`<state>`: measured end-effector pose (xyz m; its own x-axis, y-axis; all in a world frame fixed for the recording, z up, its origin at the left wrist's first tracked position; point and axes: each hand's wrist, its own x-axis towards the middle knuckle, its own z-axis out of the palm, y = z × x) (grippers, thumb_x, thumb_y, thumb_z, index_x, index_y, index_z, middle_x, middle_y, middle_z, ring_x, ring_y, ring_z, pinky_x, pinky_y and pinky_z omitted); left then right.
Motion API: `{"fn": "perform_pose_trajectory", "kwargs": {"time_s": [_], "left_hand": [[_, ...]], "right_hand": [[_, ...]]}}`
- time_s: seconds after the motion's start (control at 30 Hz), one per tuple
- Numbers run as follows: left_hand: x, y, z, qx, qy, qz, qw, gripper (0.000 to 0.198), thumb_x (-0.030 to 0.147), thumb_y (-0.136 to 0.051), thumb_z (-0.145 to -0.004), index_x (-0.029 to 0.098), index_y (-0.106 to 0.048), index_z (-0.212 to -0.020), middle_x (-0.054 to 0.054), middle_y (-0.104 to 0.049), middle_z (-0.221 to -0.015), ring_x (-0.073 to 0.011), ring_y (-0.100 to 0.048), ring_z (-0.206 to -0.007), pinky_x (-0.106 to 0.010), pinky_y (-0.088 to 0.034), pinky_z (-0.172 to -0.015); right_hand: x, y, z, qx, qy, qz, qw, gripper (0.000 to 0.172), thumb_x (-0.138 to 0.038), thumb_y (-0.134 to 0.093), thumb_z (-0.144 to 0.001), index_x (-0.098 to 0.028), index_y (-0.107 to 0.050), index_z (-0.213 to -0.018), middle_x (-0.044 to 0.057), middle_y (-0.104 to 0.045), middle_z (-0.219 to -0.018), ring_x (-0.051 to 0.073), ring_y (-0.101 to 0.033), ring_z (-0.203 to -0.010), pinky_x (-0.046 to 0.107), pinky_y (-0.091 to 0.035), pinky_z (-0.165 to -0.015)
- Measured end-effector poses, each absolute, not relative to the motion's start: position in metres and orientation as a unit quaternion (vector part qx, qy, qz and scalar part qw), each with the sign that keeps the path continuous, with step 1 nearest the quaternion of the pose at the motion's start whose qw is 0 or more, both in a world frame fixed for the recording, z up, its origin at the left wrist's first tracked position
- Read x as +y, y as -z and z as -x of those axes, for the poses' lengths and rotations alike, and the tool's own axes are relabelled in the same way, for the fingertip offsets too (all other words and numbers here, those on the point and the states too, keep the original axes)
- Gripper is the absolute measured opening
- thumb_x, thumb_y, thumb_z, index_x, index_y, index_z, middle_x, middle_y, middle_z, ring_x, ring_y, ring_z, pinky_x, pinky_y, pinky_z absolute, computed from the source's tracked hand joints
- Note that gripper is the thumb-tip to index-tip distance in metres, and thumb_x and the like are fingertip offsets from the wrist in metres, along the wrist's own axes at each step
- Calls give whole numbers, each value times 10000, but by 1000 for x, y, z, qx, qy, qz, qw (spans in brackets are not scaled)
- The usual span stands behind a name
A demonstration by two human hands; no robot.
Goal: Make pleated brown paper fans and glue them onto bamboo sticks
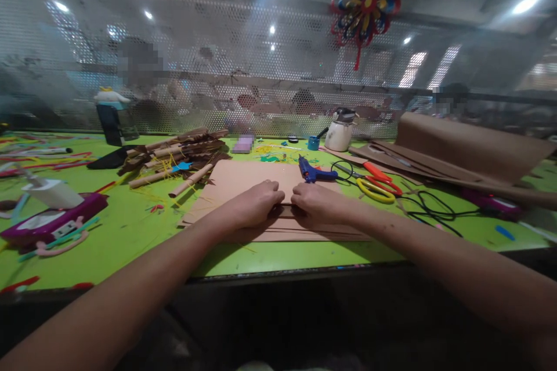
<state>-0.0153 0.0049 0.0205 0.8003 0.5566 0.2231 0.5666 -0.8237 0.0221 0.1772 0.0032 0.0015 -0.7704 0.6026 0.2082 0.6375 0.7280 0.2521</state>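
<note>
A stack of brown paper sheets (243,178) lies on the green table in front of me. Both hands are side by side on it, fingers curled in on the near edge of the top sheet. My left hand (257,204) is closed on that edge, its fingertips partly hidden underneath. A short gap to the right, my right hand (317,204) pinches the same edge. Just beyond my right hand, a blue hot glue gun (317,173) rests on the paper. Scissors (379,182) with red and yellow handles lie to its right.
Rolled brown paper pieces (183,156) are heaped at the back left. Left stands a purple power strip (56,223) with a white plug. A penguin-shaped jar (339,132) is at the back. Large brown sheets (470,151) and a black cable (429,208) occupy the right.
</note>
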Motion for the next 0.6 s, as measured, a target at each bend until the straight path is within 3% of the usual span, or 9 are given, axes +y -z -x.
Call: {"fn": "perform_pose_trajectory", "kwargs": {"time_s": [0.23, 0.43, 0.6], "left_hand": [[-9, -29, 14, -285, 112, 951, 48, 216, 191, -372, -832, 128, -555, -735, -80, -528, -777, -161, -456, -704, -265, -356, -644], [11, -19, 17, -319, 127, 938, 37, 221, 238, -415, -781, 140, -604, -724, -68, -560, -732, -155, -470, -652, -261, -336, -607], [32, -15, 17, -373, 165, 899, -159, 411, 393, -312, -834, 126, -564, -649, -7, -497, -586, -111, -385, -533, -238, -286, -523]], "right_hand": [[-5, 2, -182, -924, 206, 322, 16, 201, -221, -427, -818, -96, -583, -808, 108, -536, -764, 185, -442, -710, 295, -281, -603], [-3, 9, -185, -903, 216, 363, 84, 153, -184, -455, -766, -129, -581, -698, 75, -528, -694, 168, -436, -652, 299, -277, -573], [-8, 7, -176, -874, 230, 393, 173, 115, -146, -469, -732, -136, -569, -676, 77, -531, -704, 174, -440, -679, 298, -298, -585]]}}
